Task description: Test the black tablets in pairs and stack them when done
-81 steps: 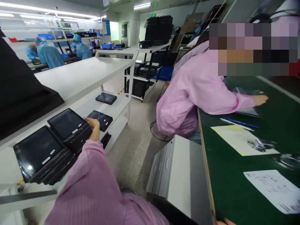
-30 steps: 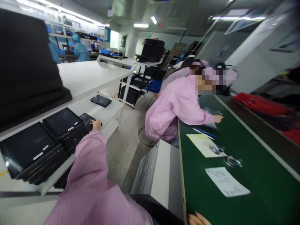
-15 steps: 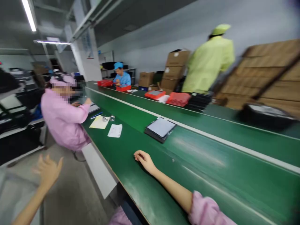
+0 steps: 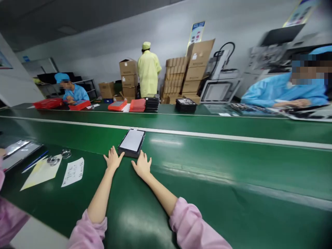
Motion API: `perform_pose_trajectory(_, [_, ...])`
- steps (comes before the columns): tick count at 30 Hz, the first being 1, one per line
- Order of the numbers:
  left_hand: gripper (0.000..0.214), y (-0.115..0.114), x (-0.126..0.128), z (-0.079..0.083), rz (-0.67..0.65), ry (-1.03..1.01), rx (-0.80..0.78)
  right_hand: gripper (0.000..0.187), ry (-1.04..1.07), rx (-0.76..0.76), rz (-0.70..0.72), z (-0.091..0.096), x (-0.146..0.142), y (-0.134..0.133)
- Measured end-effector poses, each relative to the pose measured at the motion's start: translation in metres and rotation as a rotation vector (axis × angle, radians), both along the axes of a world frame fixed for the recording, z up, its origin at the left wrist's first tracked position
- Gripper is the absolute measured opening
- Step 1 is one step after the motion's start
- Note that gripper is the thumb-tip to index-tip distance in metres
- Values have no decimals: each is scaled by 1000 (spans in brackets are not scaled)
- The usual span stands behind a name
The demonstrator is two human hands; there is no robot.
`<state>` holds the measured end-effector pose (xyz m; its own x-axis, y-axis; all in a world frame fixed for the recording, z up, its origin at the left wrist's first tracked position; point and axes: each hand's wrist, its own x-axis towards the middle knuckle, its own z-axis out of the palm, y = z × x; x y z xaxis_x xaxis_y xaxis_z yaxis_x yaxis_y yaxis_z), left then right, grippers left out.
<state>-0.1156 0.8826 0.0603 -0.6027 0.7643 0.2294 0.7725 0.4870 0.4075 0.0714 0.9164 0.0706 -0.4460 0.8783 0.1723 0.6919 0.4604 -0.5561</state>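
A stack of flat black trays or frames with a pale grey rectangular panel [image 4: 132, 140] on top lies on the green bench [image 4: 197, 207]. My left hand [image 4: 113, 159] is at its near left corner, fingers spread. My right hand [image 4: 142, 164] is by its near right corner, also with fingers apart. Both hands are open; whether the fingertips touch the stack I cannot tell. To the left lie a handwritten white paper [image 4: 73, 172] and a yellowish sheet [image 4: 43, 173] with small metal rings [image 4: 53, 160] on it.
A white strip [image 4: 207, 135] runs along the bench. Beyond it stand red trays [image 4: 137, 105], black trays [image 4: 151, 103] and a black box [image 4: 186, 105]. Co-workers in blue sit at far left and right; a person in yellow [image 4: 149, 72] stands by cartons [image 4: 197, 65]. A pink sleeve [image 4: 10, 221] shows at left.
My view has swung to the right. My left hand has come up from beside the bench to the stack, and my right hand has moved forward to its near right corner.
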Motion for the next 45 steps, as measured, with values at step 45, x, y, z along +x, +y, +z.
perform_pose_trajectory(45, [114,-71,116,38,-916,-245,-140,81,674,-207,-152,-36,189,-62])
